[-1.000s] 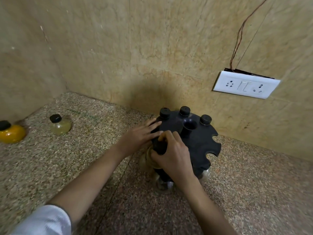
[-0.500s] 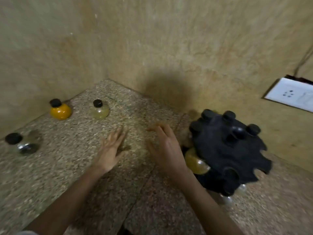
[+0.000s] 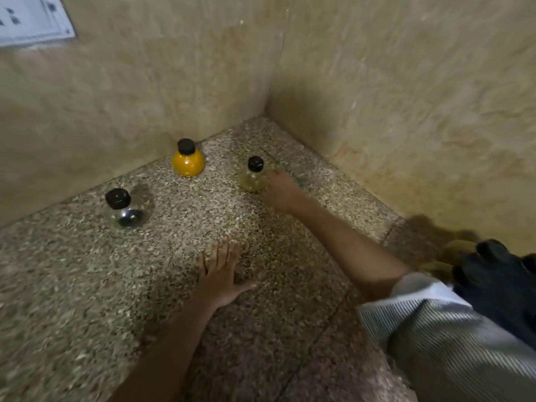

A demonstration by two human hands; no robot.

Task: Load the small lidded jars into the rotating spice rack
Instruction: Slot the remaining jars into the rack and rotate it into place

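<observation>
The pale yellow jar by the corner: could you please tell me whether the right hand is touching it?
Cannot tell. The head view shows the right hand right beside the pale yellow jar, no gap visible, but blur hides actual contact.

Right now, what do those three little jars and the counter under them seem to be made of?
The orange jar, pale yellow jar and clear jar look like transparent, glossy glass or plastic: the contents show through and the clear one glints. Which of the two, I cannot tell. Their black lids look like matte plastic. The counter looks like speckled stone, probably granite.
</observation>
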